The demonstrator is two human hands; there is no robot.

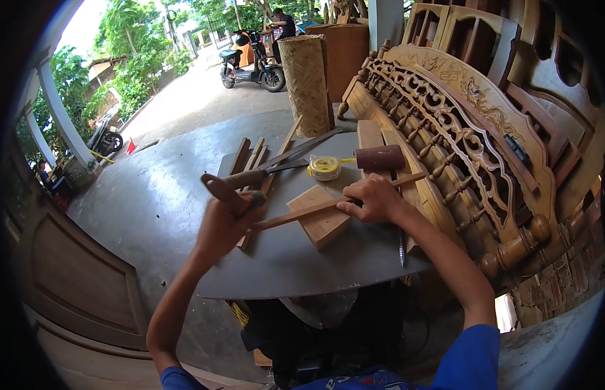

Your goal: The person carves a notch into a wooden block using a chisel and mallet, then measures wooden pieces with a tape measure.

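My right hand (375, 200) is closed on a long thin wooden strip (309, 211), which lies slanted across a pale wooden block (326, 229). My left hand (226, 224) is closed round a brown wooden tool (221, 190) with a rounded end. Motion blur and the fingers hide what kind of tool it is. It is close to the strip's left end. Just beyond that hand is a saw with a wooden handle (245, 179) and a long metal blade (309, 149). A yellow tape measure (324, 168) lies past the block.
Several wooden strips (255, 156) lie on the grey table (283, 273). A dark red-brown cylinder (379, 158) rests near boards at the right, and a pen (401, 250) lies nearer me. Carved wooden furniture panels (445, 123) lean close along the right side.
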